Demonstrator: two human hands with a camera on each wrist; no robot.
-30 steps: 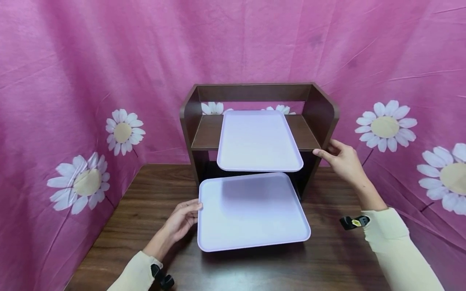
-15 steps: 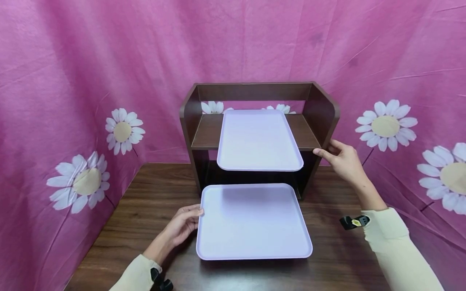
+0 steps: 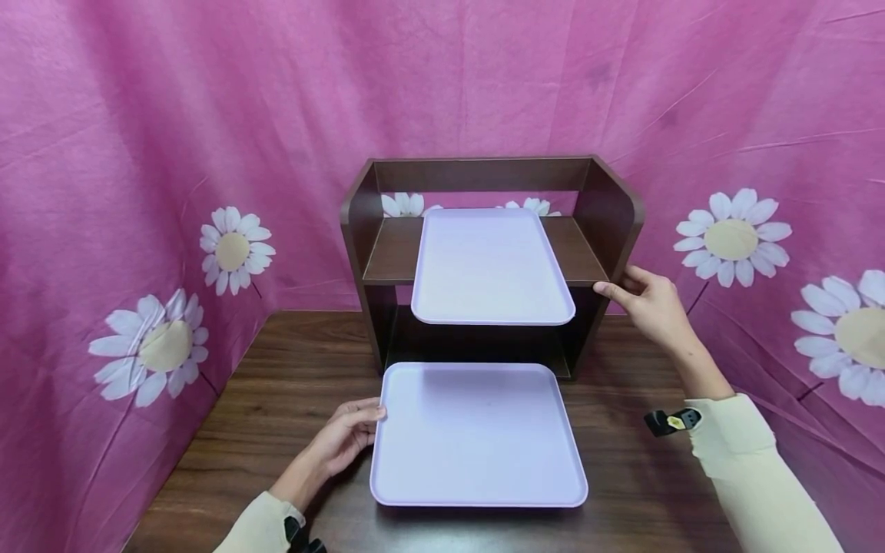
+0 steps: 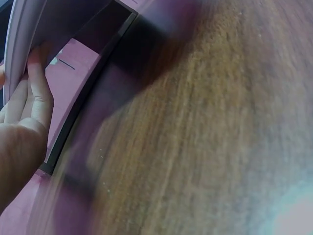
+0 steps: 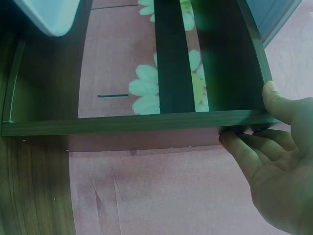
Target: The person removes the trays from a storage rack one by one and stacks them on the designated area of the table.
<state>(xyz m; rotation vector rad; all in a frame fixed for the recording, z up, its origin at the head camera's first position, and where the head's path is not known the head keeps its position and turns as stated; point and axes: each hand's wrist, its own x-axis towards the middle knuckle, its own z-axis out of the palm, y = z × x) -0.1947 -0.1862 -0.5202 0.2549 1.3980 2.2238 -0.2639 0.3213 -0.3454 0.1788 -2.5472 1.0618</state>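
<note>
A pale lilac tray (image 3: 480, 434) is in front of the shelf, above the wooden table. My left hand (image 3: 339, 442) grips its left edge, thumb on the rim and fingers underneath; the left wrist view shows those fingers against the tray's underside (image 4: 68, 22). A second lilac tray (image 3: 492, 265) lies on the upper board of a dark brown shelf (image 3: 477, 173), its front end jutting past the board. On the shelf's right side, my right hand (image 3: 653, 307) holds the side panel (image 5: 137, 125), with the thumb on its front edge and fingers behind.
The shelf stands at the back of the wood-grain table (image 3: 276, 369). Its lower compartment (image 3: 477, 346) is behind the front tray. A pink curtain (image 3: 207, 115) with daisy prints hangs round the table's back and sides.
The lower tray has come forward, away from the shelf, and its slant has straightened. My left hand has moved toward me with it. The right hand, shelf and upper tray stay put.
</note>
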